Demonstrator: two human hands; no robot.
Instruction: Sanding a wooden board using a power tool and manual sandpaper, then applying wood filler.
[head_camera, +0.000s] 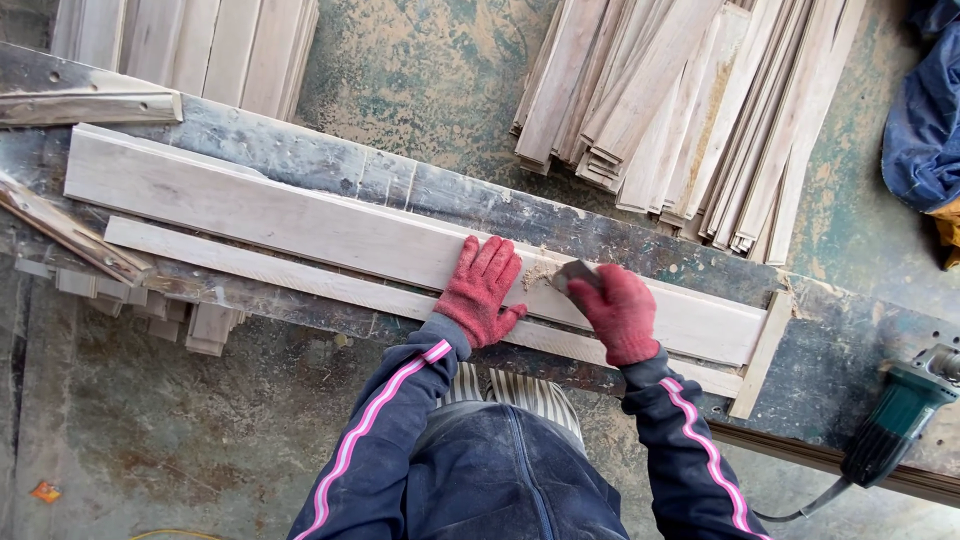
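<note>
Gloves of red knit cover both hands, which reach forward from dark sleeves with pink stripes. The left hand (481, 290) lies flat and open, fingers together, pressing down on the wide plank (300, 225) near its right half. The right hand (619, 314) is curled shut around a small grey scraper (576, 273), its blade touching the plank's face just beside a little heap of sawdust (540, 272). The plank lies lengthwise on the workbench (300, 150), with a narrower strip (250, 270) alongside its near edge. A green power tool (898, 412) rests at the bench's right end, and loose boards (690, 110) are piled on the floor beyond.
</note>
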